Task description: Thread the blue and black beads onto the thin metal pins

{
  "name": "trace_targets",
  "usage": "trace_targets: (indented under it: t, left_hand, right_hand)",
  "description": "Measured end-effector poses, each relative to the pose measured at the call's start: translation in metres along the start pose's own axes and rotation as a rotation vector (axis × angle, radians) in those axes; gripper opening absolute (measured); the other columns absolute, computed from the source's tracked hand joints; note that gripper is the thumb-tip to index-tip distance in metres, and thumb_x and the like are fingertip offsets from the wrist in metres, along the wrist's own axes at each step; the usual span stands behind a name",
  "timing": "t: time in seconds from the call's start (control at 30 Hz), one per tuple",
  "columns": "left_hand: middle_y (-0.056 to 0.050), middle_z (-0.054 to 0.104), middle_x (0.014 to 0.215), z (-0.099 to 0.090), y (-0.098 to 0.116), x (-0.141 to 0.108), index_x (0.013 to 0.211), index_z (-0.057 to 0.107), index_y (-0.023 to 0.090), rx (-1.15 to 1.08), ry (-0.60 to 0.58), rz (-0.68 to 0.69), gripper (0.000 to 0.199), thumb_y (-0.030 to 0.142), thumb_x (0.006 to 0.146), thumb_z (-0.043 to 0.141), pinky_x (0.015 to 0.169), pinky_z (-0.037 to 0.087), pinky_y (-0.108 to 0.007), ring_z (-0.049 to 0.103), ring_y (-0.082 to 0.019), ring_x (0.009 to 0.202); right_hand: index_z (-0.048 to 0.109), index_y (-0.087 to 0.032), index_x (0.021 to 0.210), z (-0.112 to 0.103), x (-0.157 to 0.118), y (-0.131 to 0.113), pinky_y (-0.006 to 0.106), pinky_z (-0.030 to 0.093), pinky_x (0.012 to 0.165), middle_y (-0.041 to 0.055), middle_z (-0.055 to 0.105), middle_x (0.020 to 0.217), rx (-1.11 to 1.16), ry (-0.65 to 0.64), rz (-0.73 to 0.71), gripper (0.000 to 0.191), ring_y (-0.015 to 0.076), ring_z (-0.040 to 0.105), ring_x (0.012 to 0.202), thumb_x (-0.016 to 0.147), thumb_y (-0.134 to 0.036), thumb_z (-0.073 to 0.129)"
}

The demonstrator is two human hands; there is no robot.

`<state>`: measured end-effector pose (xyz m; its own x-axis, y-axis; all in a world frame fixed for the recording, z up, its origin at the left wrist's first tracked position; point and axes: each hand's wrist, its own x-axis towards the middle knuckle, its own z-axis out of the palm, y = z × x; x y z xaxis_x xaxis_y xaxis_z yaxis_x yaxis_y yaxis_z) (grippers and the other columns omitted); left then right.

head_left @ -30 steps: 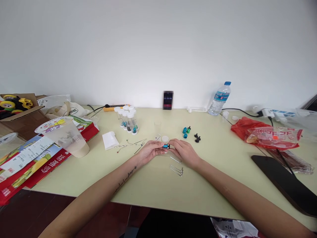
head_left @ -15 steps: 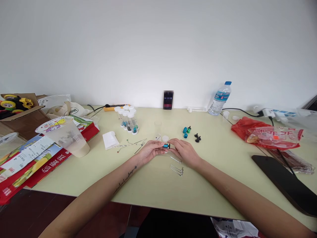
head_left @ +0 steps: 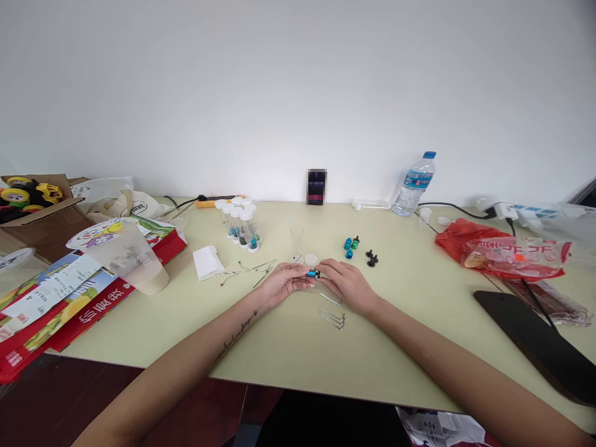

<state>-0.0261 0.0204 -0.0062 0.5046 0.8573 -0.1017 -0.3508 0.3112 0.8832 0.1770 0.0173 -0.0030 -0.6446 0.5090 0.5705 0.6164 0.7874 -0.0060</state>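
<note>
A small blue and black piece (head_left: 313,273) is pinched between both hands over the middle of the table. My left hand (head_left: 285,284) grips its left end, thumb and fingers closed. The fingers of my right hand (head_left: 345,285) close on its right, black end. Just behind the piece lies a white round cap (head_left: 311,260), with a clear tube (head_left: 297,236) farther back. Several bent metal keys (head_left: 332,318) lie in front of the hands. Blue and green parts (head_left: 349,245) and black parts (head_left: 372,258) rest beyond my right hand.
Capped clear tubes (head_left: 244,225) stand at the back left, near white paper (head_left: 208,262) and thin metal tools (head_left: 263,269). A plastic cup (head_left: 135,264) is farther left. A water bottle (head_left: 413,186), red bag (head_left: 475,245) and black flat object (head_left: 531,341) are at right.
</note>
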Motion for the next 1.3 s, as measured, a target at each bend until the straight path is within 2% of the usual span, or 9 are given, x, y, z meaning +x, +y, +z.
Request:
trace_targets:
  t: [0.3, 0.87, 1.3]
  left_hand:
    - [-0.010, 0.070, 0.073, -0.0003, -0.0006, 0.0009, 0.083, 0.067, 0.007, -0.017, 0.006, -0.002, 0.021, 0.025, 0.072, 0.069, 0.067, 0.050, -0.020, 0.064, -0.011, 0.064]
    - [-0.010, 0.070, 0.074, 0.0009, 0.0004, -0.0005, 0.085, 0.067, 0.008, 0.013, 0.010, -0.001, 0.023, 0.026, 0.072, 0.069, 0.070, 0.049, -0.023, 0.063, -0.012, 0.064]
    - [-0.010, 0.070, 0.074, -0.0001, -0.0004, 0.0005, 0.082, 0.067, 0.007, -0.006, 0.008, -0.004, 0.019, 0.024, 0.073, 0.069, 0.066, 0.049, -0.020, 0.063, -0.011, 0.063]
  right_hand:
    - [0.048, -0.019, 0.116, 0.0012, -0.0011, -0.0012, 0.029, 0.046, 0.070, 0.0084, 0.061, 0.106, 0.010, -0.014, -0.001, 0.024, 0.0168, 0.060, 0.085, 0.094, -0.025, 0.040]
    - [0.051, -0.020, 0.114, -0.0023, 0.0011, -0.0025, 0.029, 0.047, 0.067, 0.0090, 0.062, 0.102, 0.016, -0.014, -0.013, 0.025, 0.0163, 0.061, 0.079, 0.095, -0.024, 0.036]
    - [0.051, -0.019, 0.111, -0.0007, 0.0010, -0.0014, 0.028, 0.046, 0.067, 0.0078, 0.063, 0.103, -0.002, 0.002, -0.010, 0.022, 0.0153, 0.061, 0.078, 0.095, -0.026, 0.037]
